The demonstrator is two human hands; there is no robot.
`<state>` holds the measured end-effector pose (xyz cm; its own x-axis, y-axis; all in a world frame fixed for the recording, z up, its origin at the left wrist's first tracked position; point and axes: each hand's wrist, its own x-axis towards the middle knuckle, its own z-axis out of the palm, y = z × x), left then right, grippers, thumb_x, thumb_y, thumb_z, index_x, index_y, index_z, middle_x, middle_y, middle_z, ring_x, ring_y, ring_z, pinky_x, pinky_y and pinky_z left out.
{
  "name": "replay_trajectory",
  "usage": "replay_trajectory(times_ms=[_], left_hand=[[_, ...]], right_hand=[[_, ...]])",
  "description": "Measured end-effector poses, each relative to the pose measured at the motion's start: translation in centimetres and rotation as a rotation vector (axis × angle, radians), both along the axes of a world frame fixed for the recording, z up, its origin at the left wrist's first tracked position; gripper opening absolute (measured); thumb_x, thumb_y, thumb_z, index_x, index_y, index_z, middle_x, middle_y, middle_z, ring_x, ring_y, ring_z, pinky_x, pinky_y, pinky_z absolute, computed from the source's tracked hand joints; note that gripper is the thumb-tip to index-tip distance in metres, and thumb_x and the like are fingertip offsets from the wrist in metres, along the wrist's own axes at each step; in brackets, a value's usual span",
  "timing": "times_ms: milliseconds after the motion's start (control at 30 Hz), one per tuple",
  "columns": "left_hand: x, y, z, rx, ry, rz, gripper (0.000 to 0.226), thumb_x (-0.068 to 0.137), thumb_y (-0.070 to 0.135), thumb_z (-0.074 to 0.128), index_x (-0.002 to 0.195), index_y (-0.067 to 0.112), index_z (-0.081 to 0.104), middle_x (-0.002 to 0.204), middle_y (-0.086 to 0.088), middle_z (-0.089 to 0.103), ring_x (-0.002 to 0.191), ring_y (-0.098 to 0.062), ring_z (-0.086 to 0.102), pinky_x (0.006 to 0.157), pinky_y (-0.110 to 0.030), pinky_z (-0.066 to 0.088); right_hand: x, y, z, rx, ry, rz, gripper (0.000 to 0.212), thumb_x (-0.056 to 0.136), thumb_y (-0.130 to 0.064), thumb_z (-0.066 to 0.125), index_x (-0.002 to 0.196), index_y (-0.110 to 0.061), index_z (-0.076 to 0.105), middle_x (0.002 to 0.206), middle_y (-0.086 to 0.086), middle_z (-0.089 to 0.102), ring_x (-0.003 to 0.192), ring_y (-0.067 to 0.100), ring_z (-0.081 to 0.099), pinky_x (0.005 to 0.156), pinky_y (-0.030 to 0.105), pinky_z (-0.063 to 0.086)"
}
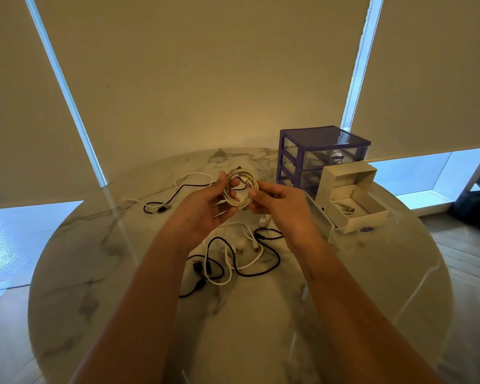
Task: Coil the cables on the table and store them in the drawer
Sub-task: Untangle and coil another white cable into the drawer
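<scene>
Above the middle of the round marble table (94, 273) I hold a white cable wound into a small coil (240, 189). My left hand (205, 206) grips the coil's left side with thumb and fingers. My right hand (277, 206) pinches its right side. Under my hands lies a tangle of black and white cables (233, 259). Another black and white pair (175, 195) stretches across the table further left. The purple drawer unit (322, 156) stands at the back right, its lowest clear drawer (324, 220) pulled out.
An open white cardboard box (352, 200) with a white cable inside sits in the pulled-out drawer. Beige roller blinds cover the windows behind. A dark bag (474, 206) lies on the wooden floor at the right.
</scene>
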<state>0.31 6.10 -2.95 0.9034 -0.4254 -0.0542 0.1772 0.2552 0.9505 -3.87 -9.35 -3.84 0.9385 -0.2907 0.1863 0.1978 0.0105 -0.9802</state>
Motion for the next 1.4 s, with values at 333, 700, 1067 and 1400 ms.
replay_trajectory(times_ms=[333, 700, 1067, 1400], left_hand=[[-0.3, -1.4, -0.9, 0.041, -0.168, 0.067, 0.020, 0.092, 0.026, 0.058, 0.099, 0.011, 0.069, 0.088, -0.002, 0.069, 0.089, -0.019, 0.069, 0.081, -0.031, 0.058], [-3.0, -7.2, -0.7, 0.077, -0.194, -0.014, 0.020, 0.090, 0.017, 0.064, 0.108, 0.012, 0.058, 0.102, -0.010, 0.068, 0.080, -0.017, 0.070, 0.066, -0.027, 0.059], [-2.1, -15.4, -1.0, 0.571, -0.618, 0.006, 0.029, 0.097, 0.031, 0.052, 0.122, 0.018, 0.061, 0.117, 0.003, 0.062, 0.102, -0.009, 0.056, 0.086, -0.024, 0.044], [-1.4, -18.6, -3.7, 0.951, -0.694, 0.086, 0.070, 0.082, 0.061, 0.061, 0.140, 0.025, 0.043, 0.147, -0.008, 0.029, 0.138, -0.028, 0.017, 0.110, -0.041, 0.029]], right_hand=[[-1.1, -1.1, 0.6, -0.073, 0.021, -0.097, 0.029, 0.083, -0.005, 0.070, 0.112, -0.001, 0.069, 0.081, 0.004, 0.071, 0.059, 0.005, 0.063, 0.061, 0.018, 0.056], [-5.6, -7.3, 0.5, -0.075, 0.091, -0.262, 0.019, 0.076, -0.018, 0.078, 0.095, -0.017, 0.074, 0.079, -0.002, 0.074, 0.066, 0.005, 0.065, 0.057, 0.017, 0.051], [-7.0, -16.1, 1.8, -0.215, 0.244, -0.442, 0.030, 0.079, -0.021, 0.076, 0.105, -0.006, 0.072, 0.088, 0.008, 0.072, 0.077, 0.020, 0.066, 0.078, 0.029, 0.056], [-3.9, -18.7, 1.5, -0.654, 0.199, -0.569, 0.027, 0.086, -0.024, 0.070, 0.111, -0.012, 0.072, 0.104, 0.005, 0.072, 0.082, 0.009, 0.058, 0.066, 0.010, 0.037]])
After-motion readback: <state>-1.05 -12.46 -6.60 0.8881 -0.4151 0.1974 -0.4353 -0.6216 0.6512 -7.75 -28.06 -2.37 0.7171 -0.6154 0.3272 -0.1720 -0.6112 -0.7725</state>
